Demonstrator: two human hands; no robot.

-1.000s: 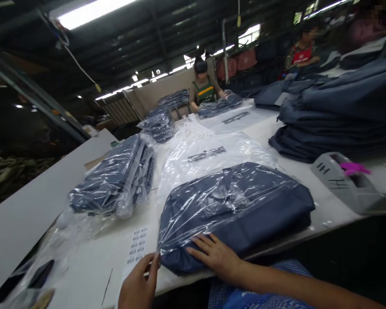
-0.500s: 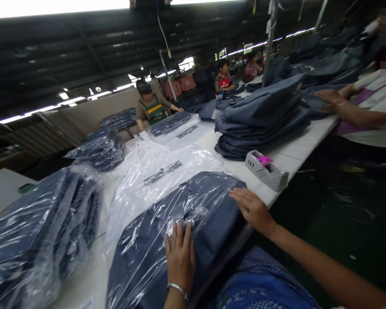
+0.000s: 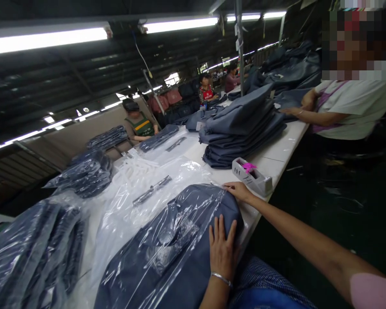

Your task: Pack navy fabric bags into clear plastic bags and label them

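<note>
A folded dark blue garment in a clear plastic bag (image 3: 170, 253) lies on the white table (image 3: 276, 156) right before me. My left hand (image 3: 222, 249) rests flat on its near right part, fingers stretched out, a silver bangle at the wrist. My right hand (image 3: 239, 191) lies on the garment's far right corner, fingers loosely extended along the edge. Neither hand grips anything.
Bagged garments (image 3: 28, 253) are stacked at the left, with more (image 3: 83, 174) behind them. Empty plastic bags under a metal bar (image 3: 152, 190) lie beyond. A tape dispenser (image 3: 252, 177) and a pile of unbagged garments (image 3: 241, 128) are right. A person in white (image 3: 347, 109) and other workers stand nearby.
The view has swung right and up. My left hand moved from the table edge onto the garment and slid rightward. My right hand slid to the garment's far right corner.
</note>
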